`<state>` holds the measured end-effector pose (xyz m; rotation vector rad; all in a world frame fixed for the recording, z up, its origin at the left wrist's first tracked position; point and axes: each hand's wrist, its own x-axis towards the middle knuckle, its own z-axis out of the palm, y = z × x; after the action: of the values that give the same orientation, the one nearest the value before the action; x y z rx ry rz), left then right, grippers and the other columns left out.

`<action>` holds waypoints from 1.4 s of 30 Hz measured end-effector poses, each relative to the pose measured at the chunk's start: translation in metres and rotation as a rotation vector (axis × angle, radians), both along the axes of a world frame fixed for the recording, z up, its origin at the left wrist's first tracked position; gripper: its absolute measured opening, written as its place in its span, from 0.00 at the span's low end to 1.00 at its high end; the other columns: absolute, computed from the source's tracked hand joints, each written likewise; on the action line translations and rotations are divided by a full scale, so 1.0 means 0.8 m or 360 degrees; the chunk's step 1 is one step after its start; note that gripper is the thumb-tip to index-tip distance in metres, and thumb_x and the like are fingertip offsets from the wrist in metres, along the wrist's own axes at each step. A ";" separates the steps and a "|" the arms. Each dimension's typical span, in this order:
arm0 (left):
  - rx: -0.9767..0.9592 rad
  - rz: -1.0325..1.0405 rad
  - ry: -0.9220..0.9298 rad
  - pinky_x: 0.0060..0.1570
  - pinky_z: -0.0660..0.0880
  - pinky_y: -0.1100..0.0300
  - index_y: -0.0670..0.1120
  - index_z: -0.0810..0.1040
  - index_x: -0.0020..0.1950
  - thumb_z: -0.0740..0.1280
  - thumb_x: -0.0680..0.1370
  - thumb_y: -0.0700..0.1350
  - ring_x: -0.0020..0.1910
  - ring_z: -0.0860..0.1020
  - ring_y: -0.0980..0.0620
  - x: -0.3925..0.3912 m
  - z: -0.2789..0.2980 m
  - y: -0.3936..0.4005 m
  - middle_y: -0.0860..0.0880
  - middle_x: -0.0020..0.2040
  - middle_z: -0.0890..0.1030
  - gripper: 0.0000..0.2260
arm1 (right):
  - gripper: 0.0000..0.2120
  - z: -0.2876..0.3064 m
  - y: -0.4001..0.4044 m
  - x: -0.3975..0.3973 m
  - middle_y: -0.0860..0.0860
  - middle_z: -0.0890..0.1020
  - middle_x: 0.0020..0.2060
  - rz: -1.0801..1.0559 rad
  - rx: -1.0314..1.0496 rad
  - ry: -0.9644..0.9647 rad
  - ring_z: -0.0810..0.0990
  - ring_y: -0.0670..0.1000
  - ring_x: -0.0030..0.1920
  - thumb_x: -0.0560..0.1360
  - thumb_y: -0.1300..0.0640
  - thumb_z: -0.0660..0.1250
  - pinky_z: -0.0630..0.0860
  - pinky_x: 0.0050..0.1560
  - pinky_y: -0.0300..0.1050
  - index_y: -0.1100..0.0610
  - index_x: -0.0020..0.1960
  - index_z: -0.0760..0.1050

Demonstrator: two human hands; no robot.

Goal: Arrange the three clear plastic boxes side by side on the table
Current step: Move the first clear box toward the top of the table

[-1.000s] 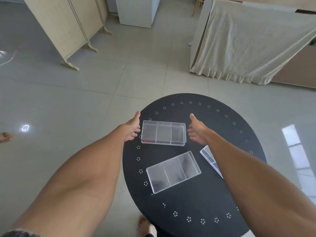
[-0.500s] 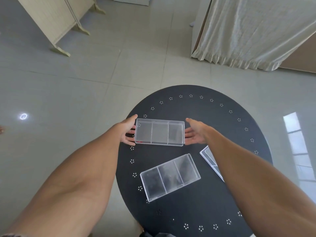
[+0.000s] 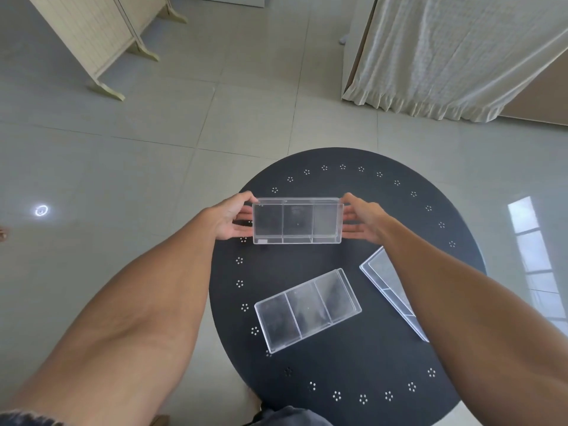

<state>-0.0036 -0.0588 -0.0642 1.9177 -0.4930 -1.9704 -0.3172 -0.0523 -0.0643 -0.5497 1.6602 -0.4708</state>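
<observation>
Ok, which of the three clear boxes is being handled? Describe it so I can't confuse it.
Find the round black table. The far clear box lies square to the viewer, held at its short ends by the left hand and right hand. The middle box and right box lie angled and untouched.

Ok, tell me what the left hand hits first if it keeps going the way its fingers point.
The left hand already touches the held box; its fingers point right, into that box's end.
</observation>
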 end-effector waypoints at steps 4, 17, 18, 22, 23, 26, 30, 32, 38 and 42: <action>-0.0183 0.0068 0.0064 0.55 0.80 0.50 0.43 0.76 0.54 0.69 0.70 0.42 0.54 0.82 0.41 -0.006 0.009 0.006 0.42 0.57 0.79 0.13 | 0.09 0.013 0.009 0.000 0.55 0.86 0.49 -0.0056 -0.0141 0.0004 0.88 0.62 0.47 0.75 0.55 0.70 0.86 0.54 0.55 0.60 0.50 0.83; -0.0125 0.0164 -0.0314 0.55 0.81 0.48 0.45 0.78 0.59 0.68 0.73 0.62 0.54 0.82 0.44 -0.013 0.011 0.020 0.47 0.58 0.80 0.24 | 0.28 -0.009 0.025 -0.008 0.61 0.83 0.56 -0.0226 -0.0070 0.0126 0.85 0.62 0.56 0.77 0.40 0.69 0.85 0.53 0.54 0.65 0.61 0.78; -0.0091 0.0132 -0.0346 0.54 0.81 0.47 0.46 0.77 0.60 0.66 0.74 0.64 0.54 0.82 0.47 -0.013 0.012 0.020 0.47 0.58 0.81 0.25 | 0.29 -0.011 0.025 -0.007 0.60 0.83 0.55 -0.0244 -0.0037 0.0137 0.85 0.61 0.56 0.78 0.38 0.69 0.85 0.55 0.55 0.65 0.59 0.77; 0.0018 -0.0009 -0.0356 0.51 0.82 0.47 0.46 0.77 0.60 0.65 0.73 0.66 0.50 0.84 0.51 -0.020 0.019 0.021 0.46 0.52 0.84 0.27 | 0.26 -0.010 0.025 -0.004 0.59 0.81 0.50 -0.0157 0.0060 0.0062 0.82 0.58 0.50 0.79 0.40 0.71 0.84 0.60 0.55 0.65 0.52 0.76; 0.0013 -0.0023 -0.0359 0.51 0.82 0.48 0.46 0.78 0.60 0.67 0.74 0.63 0.49 0.84 0.51 -0.021 0.020 0.020 0.46 0.52 0.85 0.24 | 0.24 -0.009 0.023 -0.004 0.60 0.81 0.51 -0.0129 0.0061 0.0043 0.81 0.58 0.49 0.79 0.42 0.71 0.84 0.59 0.53 0.65 0.53 0.76; -0.0006 -0.0015 -0.0323 0.50 0.82 0.52 0.45 0.79 0.59 0.69 0.73 0.55 0.49 0.83 0.50 -0.023 0.023 0.014 0.45 0.52 0.84 0.19 | 0.20 -0.004 0.016 -0.007 0.61 0.81 0.51 -0.0101 0.0024 0.0009 0.81 0.59 0.47 0.78 0.49 0.71 0.84 0.47 0.50 0.65 0.57 0.78; -0.0099 0.0055 -0.0167 0.43 0.82 0.55 0.43 0.79 0.56 0.70 0.70 0.47 0.54 0.81 0.48 -0.025 0.018 0.005 0.44 0.56 0.82 0.16 | 0.09 0.004 0.010 -0.013 0.59 0.79 0.46 -0.0128 -0.0106 0.0046 0.79 0.57 0.43 0.76 0.57 0.69 0.80 0.42 0.47 0.62 0.50 0.78; -0.0175 0.0047 -0.0132 0.48 0.83 0.54 0.43 0.79 0.52 0.69 0.71 0.44 0.56 0.80 0.50 -0.030 0.014 0.003 0.44 0.57 0.82 0.11 | 0.04 0.004 0.008 -0.015 0.58 0.81 0.45 -0.0136 -0.0144 0.0079 0.81 0.56 0.42 0.76 0.60 0.68 0.80 0.41 0.46 0.61 0.47 0.78; -0.0230 0.0050 -0.0177 0.54 0.82 0.55 0.45 0.80 0.55 0.69 0.72 0.41 0.54 0.82 0.46 -0.038 0.001 0.000 0.47 0.59 0.81 0.12 | 0.04 -0.010 0.008 -0.015 0.58 0.85 0.48 -0.0146 -0.0174 0.0031 0.85 0.59 0.47 0.75 0.69 0.68 0.85 0.56 0.51 0.63 0.44 0.81; -0.0268 0.0054 -0.0195 0.49 0.81 0.58 0.47 0.84 0.50 0.69 0.71 0.39 0.56 0.81 0.45 -0.041 -0.010 -0.003 0.48 0.60 0.81 0.10 | 0.07 -0.026 0.010 -0.017 0.58 0.86 0.48 -0.0127 -0.0228 0.0061 0.84 0.57 0.48 0.77 0.71 0.66 0.83 0.60 0.50 0.61 0.49 0.80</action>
<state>-0.0367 -0.0609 -0.0722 1.9347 -0.6335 -1.7383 -0.3308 -0.0440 -0.0850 -0.6024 1.6984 -0.6449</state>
